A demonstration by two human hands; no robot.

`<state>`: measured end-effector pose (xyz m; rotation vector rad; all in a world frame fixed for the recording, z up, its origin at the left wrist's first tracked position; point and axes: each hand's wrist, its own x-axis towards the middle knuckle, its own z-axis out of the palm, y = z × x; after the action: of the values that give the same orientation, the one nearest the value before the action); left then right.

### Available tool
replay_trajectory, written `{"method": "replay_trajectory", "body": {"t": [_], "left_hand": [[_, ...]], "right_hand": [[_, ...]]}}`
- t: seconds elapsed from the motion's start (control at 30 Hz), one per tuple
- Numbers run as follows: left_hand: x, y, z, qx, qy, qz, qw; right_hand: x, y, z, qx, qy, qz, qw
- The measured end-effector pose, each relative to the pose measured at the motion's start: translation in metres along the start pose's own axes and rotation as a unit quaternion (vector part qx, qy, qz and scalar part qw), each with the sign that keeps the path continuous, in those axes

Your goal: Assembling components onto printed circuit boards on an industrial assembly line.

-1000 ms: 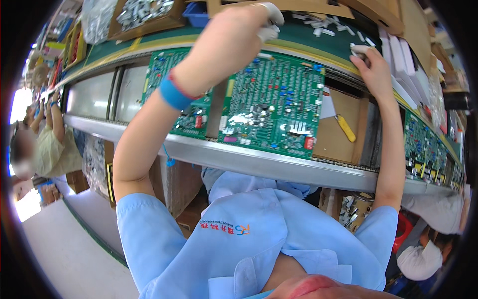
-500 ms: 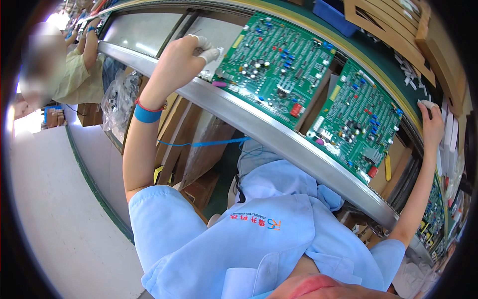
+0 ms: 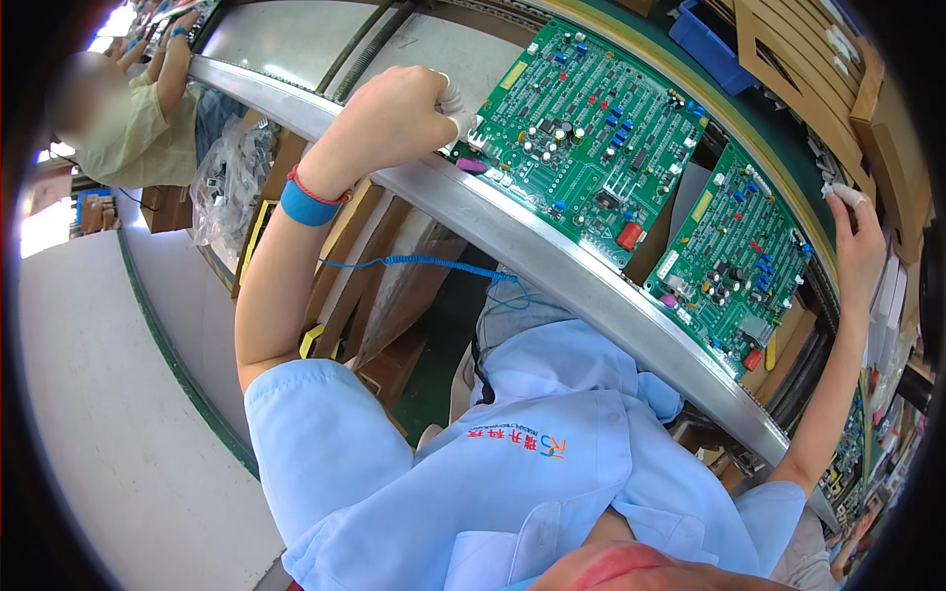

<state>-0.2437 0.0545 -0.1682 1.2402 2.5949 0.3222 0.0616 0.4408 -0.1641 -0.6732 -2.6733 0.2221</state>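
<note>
Two green circuit boards lie side by side on the rail line, the left board point(image 3: 591, 138) larger in view than the right board point(image 3: 734, 266). My left hand point(image 3: 409, 113), with white finger cots and a blue wrist strap, is closed at the left board's left edge, near a purple part point(image 3: 471, 165). Whatever its fingertips hold is hidden. Beyond the far side of the right board, my right hand point(image 3: 859, 236) pinches a small white piece point(image 3: 828, 189) between thumb and a finger in a white cot.
A metal rail point(image 3: 532, 236) runs between my body and the boards. Cardboard dividers point(image 3: 803, 79) and a blue bin point(image 3: 711, 44) sit at the far right. A coiled blue cord point(image 3: 443, 264) hangs below the rail. Another person point(image 3: 128, 123) works at far left.
My left hand has come right, against the left board's edge. My right hand has lifted slightly from the loose white pieces, with one now in its fingertips. Both boards sit farther right in view.
</note>
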Motion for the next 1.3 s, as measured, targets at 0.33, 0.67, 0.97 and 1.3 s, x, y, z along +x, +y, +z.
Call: {"method": "replay_trajectory", "body": {"t": [0.33,0.67,0.97,1.3], "left_hand": [[0.008,-0.001,-0.022,0.051,-0.069,-0.047,0.995],[-0.009,-0.028,0.041,-0.251,0.291,-0.028,0.923],[-0.009,-0.029,0.039,-0.263,0.286,-0.021,0.921],[-0.007,-0.030,0.042,-0.248,0.295,0.000,0.923]], "right_hand": [[0.045,-0.124,0.037,0.149,-0.017,-0.175,0.973],[0.111,-0.193,0.112,0.026,-0.074,-0.191,0.978],[0.118,-0.204,0.109,-0.006,-0.120,-0.197,0.973],[0.121,-0.211,0.108,-0.049,-0.107,-0.205,0.972]]}}
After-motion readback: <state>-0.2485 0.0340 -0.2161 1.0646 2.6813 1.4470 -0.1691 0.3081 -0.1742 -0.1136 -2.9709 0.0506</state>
